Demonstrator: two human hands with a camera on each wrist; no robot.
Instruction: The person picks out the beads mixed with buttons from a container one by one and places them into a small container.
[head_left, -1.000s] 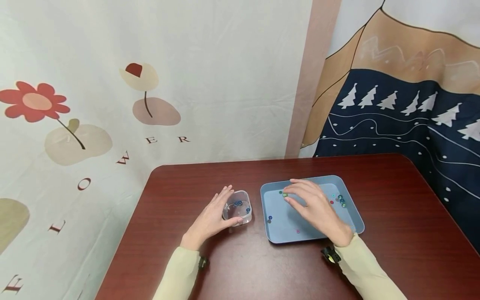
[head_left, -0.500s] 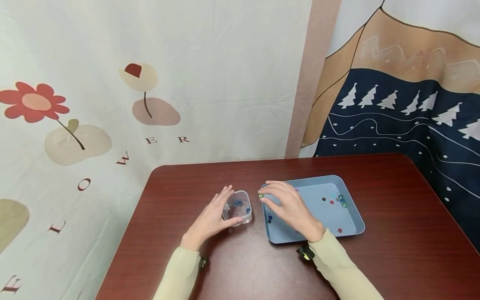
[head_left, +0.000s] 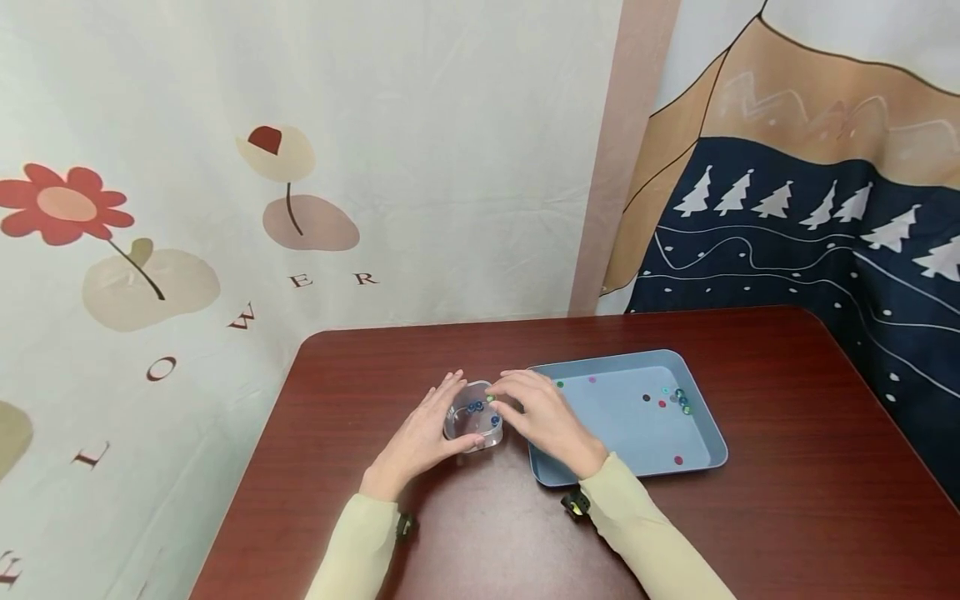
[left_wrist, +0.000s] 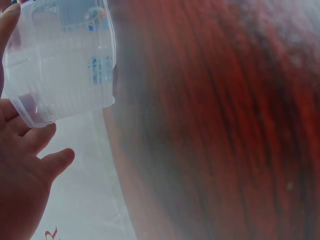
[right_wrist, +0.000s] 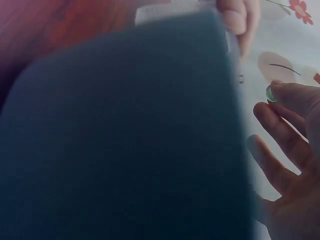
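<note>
A clear plastic container [head_left: 491,438] stands on the table, and my left hand [head_left: 418,437] holds it from the left, thumb in front and fingers behind. Several dark blue marbles [head_left: 476,407] lie inside. Between thumb and fingertip, my right hand [head_left: 546,417] pinches a green marble [right_wrist: 270,94] at the container's right rim. That marble looks clear and glassy in the right wrist view. The left wrist view shows the container's ribbed wall [left_wrist: 75,82] close up, with only part of my left hand beside it.
Right of the container lies a blue tray [head_left: 626,429], partly under my right forearm. Several green and blue marbles [head_left: 682,401] cluster at its right side, near small flat discs [head_left: 662,404] of different colours. The reddish-brown table [head_left: 780,400] meets a printed curtain [head_left: 465,183] behind.
My right hand has moved left from over the tray to the container, carrying the green marble. My left hand and the container have stayed in place.
</note>
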